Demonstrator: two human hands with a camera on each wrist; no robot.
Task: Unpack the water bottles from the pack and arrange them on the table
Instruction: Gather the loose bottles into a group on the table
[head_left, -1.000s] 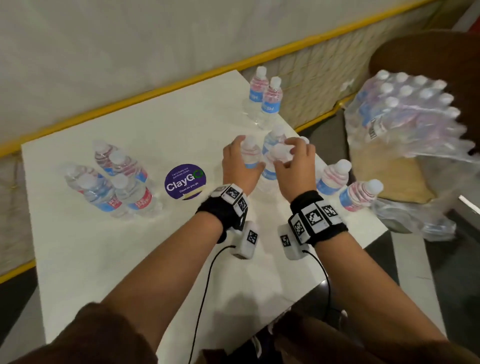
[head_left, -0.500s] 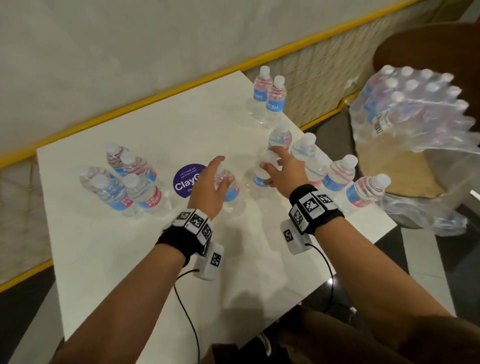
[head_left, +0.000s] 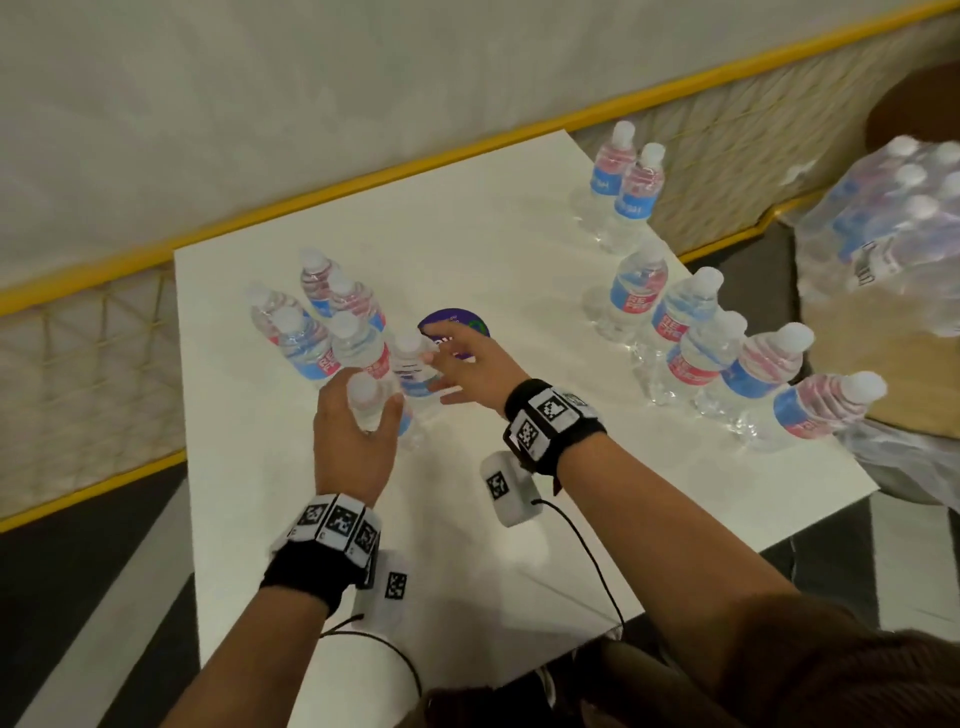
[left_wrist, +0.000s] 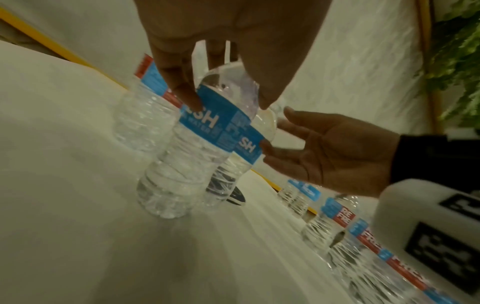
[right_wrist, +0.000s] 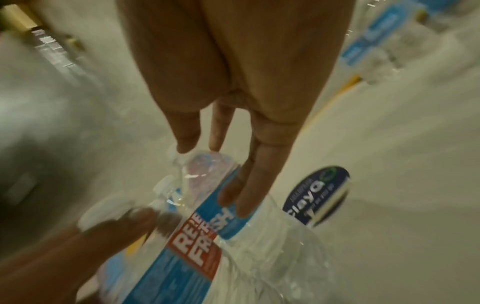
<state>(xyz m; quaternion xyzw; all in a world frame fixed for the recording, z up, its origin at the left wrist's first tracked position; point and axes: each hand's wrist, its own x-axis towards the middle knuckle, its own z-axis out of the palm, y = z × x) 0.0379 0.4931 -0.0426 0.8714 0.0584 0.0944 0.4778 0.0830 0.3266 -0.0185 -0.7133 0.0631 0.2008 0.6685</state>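
Gripping a water bottle (head_left: 375, 410) near its neck, left hand (head_left: 349, 441) fingers curl round it, lower centre of the head view; base looks set on the white table (head_left: 519, 260). Right hand (head_left: 470, 371) just beyond, fingers straight and loose, fingertips touching a second bottle (head_left: 413, 366), not clasping it. Both sit at the near edge of a four-bottle cluster (head_left: 317, 317), centre-left. Purple round sticker (head_left: 460, 322) behind right hand. Row of five bottles (head_left: 727, 353) at right, two more upper right. Shrink-wrapped pack (head_left: 893, 234) far right, off the table.
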